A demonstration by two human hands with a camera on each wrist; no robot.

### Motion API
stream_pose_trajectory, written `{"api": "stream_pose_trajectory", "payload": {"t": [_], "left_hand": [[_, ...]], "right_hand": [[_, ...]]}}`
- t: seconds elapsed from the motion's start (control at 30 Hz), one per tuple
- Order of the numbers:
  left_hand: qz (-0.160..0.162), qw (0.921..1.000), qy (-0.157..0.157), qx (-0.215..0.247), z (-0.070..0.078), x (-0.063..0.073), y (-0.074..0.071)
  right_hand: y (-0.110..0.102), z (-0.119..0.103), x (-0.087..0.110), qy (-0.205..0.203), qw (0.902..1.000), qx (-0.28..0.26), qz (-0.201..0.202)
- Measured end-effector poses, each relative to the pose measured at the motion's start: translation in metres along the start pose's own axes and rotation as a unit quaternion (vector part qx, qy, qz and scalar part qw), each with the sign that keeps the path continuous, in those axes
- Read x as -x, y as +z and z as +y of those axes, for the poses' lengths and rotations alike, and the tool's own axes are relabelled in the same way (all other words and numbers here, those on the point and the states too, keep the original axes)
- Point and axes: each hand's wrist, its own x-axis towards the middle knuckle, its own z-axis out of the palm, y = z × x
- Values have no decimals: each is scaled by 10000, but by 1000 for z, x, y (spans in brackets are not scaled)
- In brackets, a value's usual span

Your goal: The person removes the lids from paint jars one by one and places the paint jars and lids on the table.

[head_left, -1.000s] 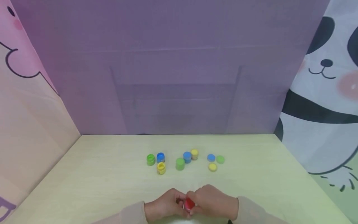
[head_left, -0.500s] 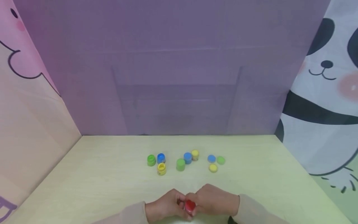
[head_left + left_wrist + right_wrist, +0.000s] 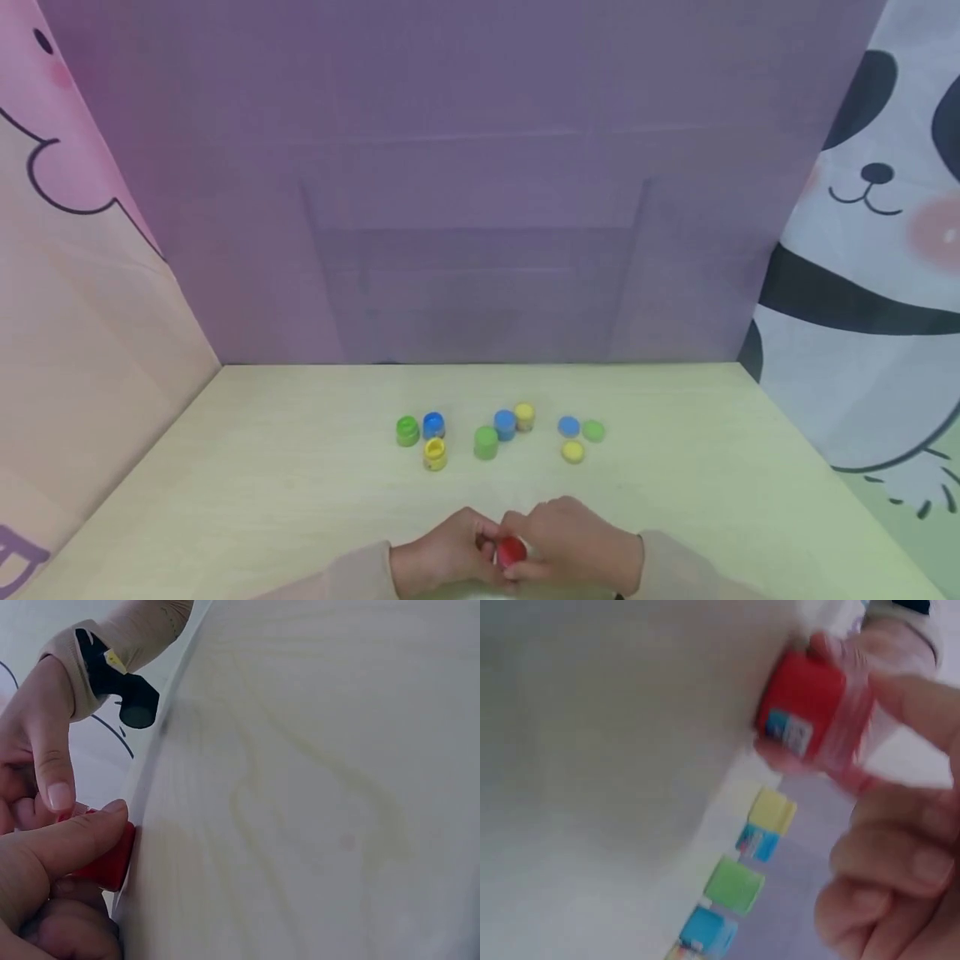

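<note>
A small red jar [image 3: 512, 552] is between the two hands near the front of the table, its red round top facing up in the head view. My left hand [image 3: 452, 548] grips its side; in the left wrist view the left thumb [image 3: 82, 838] lies across the red wall [image 3: 114, 864]. My right hand [image 3: 576, 542] pinches around the top with thumb and forefinger. The right wrist view, blurred, shows the jar's red body with a label [image 3: 789, 731] and a paler, see-through band [image 3: 847, 724] toward the right fingers.
Beyond the hands stand open green [image 3: 407, 432], blue [image 3: 433, 426] and yellow [image 3: 435, 455] jars. Mid-table are green [image 3: 486, 443], blue [image 3: 505, 426] and yellow [image 3: 524, 417] cylinders. Flat blue [image 3: 569, 427], green [image 3: 593, 431] and yellow [image 3: 573, 452] discs lie rightward. A purple backdrop [image 3: 480, 183] rises behind.
My right fingers have shifted around the jar's top, the knuckles turning slightly right and the thumb opening outward. My left hand keeps its grip almost still.
</note>
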Motion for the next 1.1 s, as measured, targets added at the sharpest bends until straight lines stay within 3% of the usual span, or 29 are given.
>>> {"api": "stream_pose_trajectory", "payload": {"t": [0.17,0.33,0.63,0.83,1.0,1.1], "left_hand": [[4,9999,-33,-125,1,1,0],[74,9998,-75,-195,1,1,1],[-124,9999,-65,51,-2,3,-1],[9,10000,38,-44,-1,1,0],[-55,10000,-13,-31,0,1,-1],[-87,9999,-51,-91,2,1,-2]], "right_hand": [[8,-9,2,564,9977,-46,366],[7,-17,3,921,9952,120,318],[5,-18,-1,944,9953,200,101],[1,-18,-3,996,9949,119,-87],[-2,-19,-5,944,9949,294,-182],[-6,-21,-8,1036,9928,417,-434]]}}
